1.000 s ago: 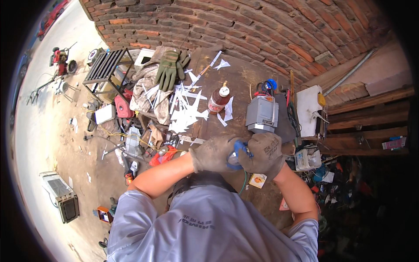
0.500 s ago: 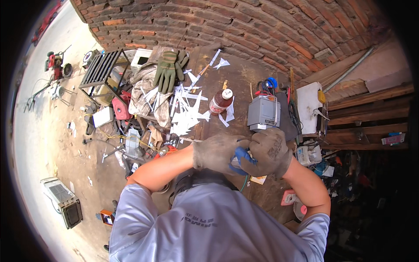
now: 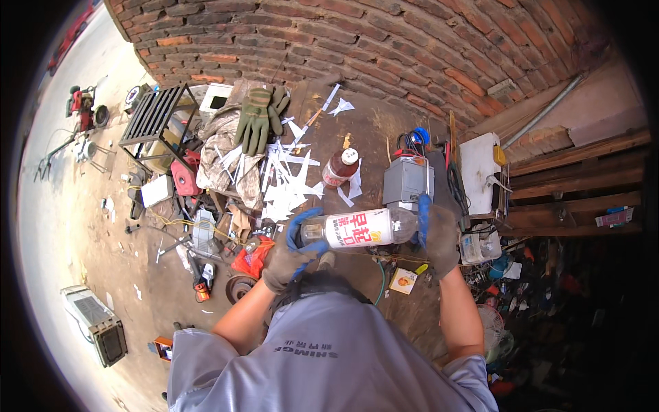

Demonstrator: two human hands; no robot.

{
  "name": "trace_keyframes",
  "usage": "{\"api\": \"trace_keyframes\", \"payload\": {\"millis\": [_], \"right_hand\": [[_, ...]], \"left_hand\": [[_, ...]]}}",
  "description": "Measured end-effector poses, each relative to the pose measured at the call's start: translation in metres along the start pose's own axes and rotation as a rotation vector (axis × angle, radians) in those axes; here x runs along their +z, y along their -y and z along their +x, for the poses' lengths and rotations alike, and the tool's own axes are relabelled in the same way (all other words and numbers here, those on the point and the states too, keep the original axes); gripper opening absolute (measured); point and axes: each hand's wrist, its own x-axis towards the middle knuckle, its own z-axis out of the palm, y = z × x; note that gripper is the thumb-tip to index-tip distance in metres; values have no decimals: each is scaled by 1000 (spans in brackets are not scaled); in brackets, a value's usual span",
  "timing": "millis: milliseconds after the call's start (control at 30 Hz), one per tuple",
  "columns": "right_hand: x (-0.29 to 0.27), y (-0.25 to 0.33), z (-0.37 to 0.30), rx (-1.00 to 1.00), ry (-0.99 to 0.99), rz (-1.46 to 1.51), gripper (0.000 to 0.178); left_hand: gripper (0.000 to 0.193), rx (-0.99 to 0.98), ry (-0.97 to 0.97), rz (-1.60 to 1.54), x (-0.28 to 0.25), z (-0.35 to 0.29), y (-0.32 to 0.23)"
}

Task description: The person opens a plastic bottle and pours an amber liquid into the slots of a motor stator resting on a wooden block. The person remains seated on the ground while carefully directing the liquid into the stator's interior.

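Observation:
A clear plastic bottle point(image 3: 367, 228) with a white label and red print lies crosswise between my two gloved hands, above the workbench. My left hand point(image 3: 295, 248), in a grey glove with blue on the fingers, is wrapped round its left end. At the other end, my right hand point(image 3: 441, 237), gloved alike, has its fingers against the bottle. Just beyond it, a brown bottle point(image 3: 340, 168) with a white cap stands on the bench. Strips of white paper point(image 3: 288, 187) lie to the left of that, and a grey metal box point(image 3: 408, 180) sits behind my right hand.
Green work gloves point(image 3: 255, 122) lie on a crumpled cloth at the back left. A brick wall point(image 3: 309, 41) closes off the far side. A white case point(image 3: 480, 172) stands on the right. An orange bag point(image 3: 252, 256) and a small yellow-white box point(image 3: 403, 280) lie nearer me.
My hands were close together, mostly hiding what they held. They have moved apart, the left one leftward, and the labelled plastic bottle now shows lengthwise between them.

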Motion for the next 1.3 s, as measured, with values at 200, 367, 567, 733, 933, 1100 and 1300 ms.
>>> {"api": "trace_keyframes", "payload": {"millis": [200, 367, 567, 733, 933, 1100, 1300], "right_hand": [[13, -65, 14, 144, 386, 77, 50], [29, -23, 5, 37, 191, 85, 46], [32, 9, 1, -808, -132, -437, 25], [22, 67, 1, -831, 106, -362, 23], [31, 90, 1, -1079, 298, -383, 31], [42, 73, 8, -445, 89, -421, 43], [86, 73, -9, -334, 130, -506, 37]], "left_hand": [[51, 675, -87, 506, 9, 6, -10], [25, 260, -463, -99, 18, 3, 25], [28, 634, -328, 966, 2, 6, 17], [42, -340, -138, -396, -22, -1, 45], [71, -1094, 272, -1007, -49, 12, 35], [73, 99, -100, 777, -28, 14, 12], [89, 469, 7, 1232, 32, 20, -10]]}}
